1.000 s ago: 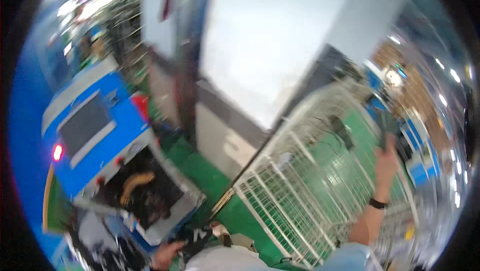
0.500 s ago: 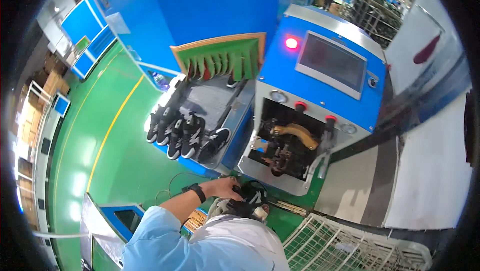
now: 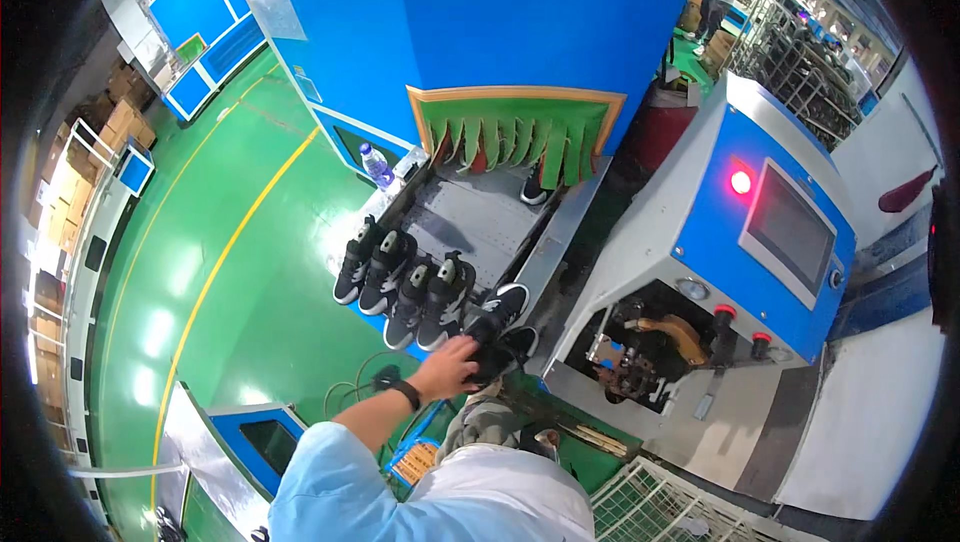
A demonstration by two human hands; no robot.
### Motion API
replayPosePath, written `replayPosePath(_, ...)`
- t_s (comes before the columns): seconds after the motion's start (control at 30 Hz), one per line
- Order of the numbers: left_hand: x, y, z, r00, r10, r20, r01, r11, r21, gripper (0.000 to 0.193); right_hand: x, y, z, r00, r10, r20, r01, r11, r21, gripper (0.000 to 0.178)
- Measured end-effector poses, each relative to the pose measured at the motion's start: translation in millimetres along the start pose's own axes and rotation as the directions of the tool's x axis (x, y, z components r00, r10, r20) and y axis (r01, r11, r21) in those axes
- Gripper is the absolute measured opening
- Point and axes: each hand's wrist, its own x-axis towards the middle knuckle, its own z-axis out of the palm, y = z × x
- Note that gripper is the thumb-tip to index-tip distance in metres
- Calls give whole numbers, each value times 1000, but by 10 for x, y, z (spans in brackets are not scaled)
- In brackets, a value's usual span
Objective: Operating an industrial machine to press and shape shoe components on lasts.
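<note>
My left hand [image 3: 447, 369], with a dark band on its wrist, reaches to the front end of the conveyor. Its fingers are closed on a black sneaker [image 3: 512, 350] with a pale sole, tilted beside the row. Right behind it lies another black-and-white sneaker [image 3: 497, 310]. Several more sneakers [image 3: 398, 282] stand side by side to the left, along the end of the grey conveyor bed [image 3: 470, 217]. One more sneaker [image 3: 534, 188] sits at the far end, by the green strip curtain [image 3: 520, 142]. My right hand cannot be made out.
A blue-and-white machine [image 3: 690, 232] with a screen, a red light and an open cavity stands at right. A bottle [image 3: 377, 166] stands beside the conveyor. A white wire basket [image 3: 660, 502] is at lower right; a blue-framed panel [image 3: 250, 442] is at lower left.
My left hand has carried the sneaker from close to my body forward to the conveyor's end. The view has shifted, so the machine appears farther right.
</note>
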Motion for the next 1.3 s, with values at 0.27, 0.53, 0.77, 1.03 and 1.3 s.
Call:
replayPosePath(0.27,357,-145,52,969,-110,221,89,991,103,37,-217,-1832,330,923,-382,41,377,884,-278,54)
replayPosePath(0.53,-639,365,-645,946,-303,114,323,904,-281,41,-194,-3339,1399,448,-842,302,877,479,36,44)
replayPosePath(0.77,-2616,1061,-492,687,-727,2,699,660,-275,40,96,-3782,2439,186,-751,634,980,191,-61,45)
replayPosePath(1.03,-5274,2385,-1079,-136,-892,-432,976,-45,-213,40,-110,-4104,2846,-106,-748,655,989,-9,149,48)
replayPosePath(1.3,-6445,2980,-1976,-668,355,-654,310,-666,-678,27,17,-4023,2830,-153,-714,684,985,-56,162,47)
